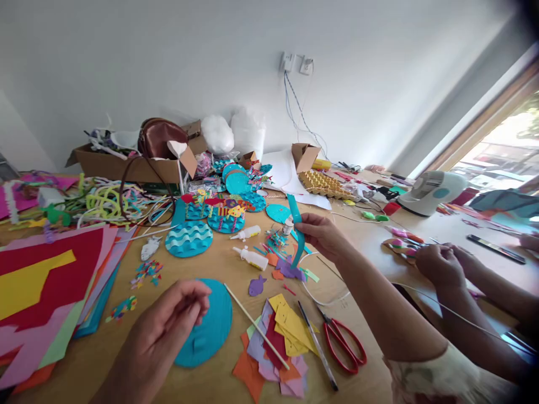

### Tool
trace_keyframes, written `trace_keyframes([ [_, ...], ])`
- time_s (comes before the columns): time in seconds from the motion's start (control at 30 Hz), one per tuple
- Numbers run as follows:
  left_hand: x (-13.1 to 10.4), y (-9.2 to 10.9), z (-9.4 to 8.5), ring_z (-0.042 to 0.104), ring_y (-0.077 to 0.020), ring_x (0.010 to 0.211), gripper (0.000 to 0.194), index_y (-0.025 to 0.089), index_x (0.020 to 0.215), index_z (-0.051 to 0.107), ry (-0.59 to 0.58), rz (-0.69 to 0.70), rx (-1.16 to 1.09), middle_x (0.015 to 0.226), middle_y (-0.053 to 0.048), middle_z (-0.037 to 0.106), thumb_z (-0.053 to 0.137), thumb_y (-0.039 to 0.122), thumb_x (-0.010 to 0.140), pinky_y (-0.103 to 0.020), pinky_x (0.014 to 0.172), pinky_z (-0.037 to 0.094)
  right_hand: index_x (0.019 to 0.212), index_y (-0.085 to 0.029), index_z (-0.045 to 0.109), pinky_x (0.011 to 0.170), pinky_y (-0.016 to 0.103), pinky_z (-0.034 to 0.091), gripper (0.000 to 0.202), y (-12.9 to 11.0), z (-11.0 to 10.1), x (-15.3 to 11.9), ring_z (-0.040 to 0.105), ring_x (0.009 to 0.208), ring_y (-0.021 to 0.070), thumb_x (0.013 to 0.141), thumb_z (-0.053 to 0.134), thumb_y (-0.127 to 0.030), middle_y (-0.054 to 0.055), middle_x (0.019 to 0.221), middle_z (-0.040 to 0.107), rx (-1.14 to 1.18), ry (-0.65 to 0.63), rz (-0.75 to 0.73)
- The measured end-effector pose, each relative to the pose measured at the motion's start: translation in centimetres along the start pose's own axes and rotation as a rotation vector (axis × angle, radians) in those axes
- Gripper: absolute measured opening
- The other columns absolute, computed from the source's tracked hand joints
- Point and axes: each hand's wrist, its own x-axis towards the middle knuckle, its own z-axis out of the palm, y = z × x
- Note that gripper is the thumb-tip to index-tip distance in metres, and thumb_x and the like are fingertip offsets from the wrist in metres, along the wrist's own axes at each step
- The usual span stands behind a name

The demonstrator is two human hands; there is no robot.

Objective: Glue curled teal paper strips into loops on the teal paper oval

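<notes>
My right hand [318, 235], raised above the table, pinches a curved blue paper strip [300, 241] between thumb and fingers. My left hand [168, 322] hovers over a round blue disc [214, 328], its fingers curled in and nothing visible in them. Beside the disc lies a thin wooden stick [255, 325], its lower end across a pile of coloured paper pieces [290, 320]. A purple paper fish [256, 285] lies above the pile. Two white glue bottles [255, 260] lie behind it. A pen [318, 345] and red-handled scissors [344, 343] are at the right.
Stacked coloured paper sheets [63, 297] cover the left. Finished-looking blue discs with wavy strips [189, 238] stand behind, near a cardboard box [122, 168]. An egg tray [322, 184] is at the back. Another person's hands [442, 266] work at the right, beyond a white cable [455, 320].
</notes>
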Motion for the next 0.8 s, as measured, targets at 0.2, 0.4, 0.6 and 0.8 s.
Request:
trace_keyframes([
  [0.2, -0.5, -0.3, -0.1, 0.055, -0.0182, 0.089, 0.027, 0.019, 0.094, 0.057, -0.110, -0.167, -0.153, 0.091, -0.004, 0.060, 0.047, 0.041, 0.081, -0.025, 0.072, 0.045, 0.068, -0.019, 0.059, 0.042, 0.018, 0.040, 0.021, -0.7, 8.9, -6.8, 0.050, 0.045, 0.0063, 0.055, 0.073, -0.029, -0.006, 0.055, 0.055, 0.295, -0.287, 0.099],
  [0.4, -3.6, -2.8, 1.0, 0.044, -0.0123, 0.064, 0.030, 0.017, 0.076, 0.053, -0.355, -0.209, -0.165, 0.069, 0.002, 0.049, 0.058, 0.046, 0.068, -0.022, 0.057, 0.036, 0.072, -0.019, 0.058, 0.042, 0.018, 0.041, 0.025, 1.0, 14.8, -9.3, 0.049, 0.047, 0.0060, 0.056, 0.072, -0.032, -0.006, 0.058, 0.056, 0.349, -0.367, 0.098],
  [0.6, -4.5, -4.1, 0.9, 0.029, -0.0090, 0.054, 0.032, 0.017, 0.060, 0.044, -0.327, -0.265, -0.125, 0.056, 0.006, 0.031, 0.056, 0.045, 0.068, -0.021, 0.050, 0.025, 0.070, -0.018, 0.052, 0.047, 0.020, 0.042, 0.025, 2.6, 14.7, -10.2, 0.054, 0.052, 0.0087, 0.072, 0.058, -0.042, -0.002, 0.061, 0.057, 0.207, -0.401, 0.137],
  [0.8, -3.6, -3.1, 0.7, 0.032, -0.0101, 0.057, 0.035, 0.017, 0.062, 0.049, -0.256, -0.289, -0.153, 0.057, 0.005, 0.035, 0.057, 0.051, 0.067, -0.021, 0.053, 0.028, 0.104, -0.024, 0.050, 0.052, 0.022, 0.042, 0.030, 5.0, 13.3, -9.9, 0.052, 0.055, 0.0088, 0.074, 0.051, -0.020, -0.003, 0.073, 0.057, -0.145, -0.253, -0.128],
])
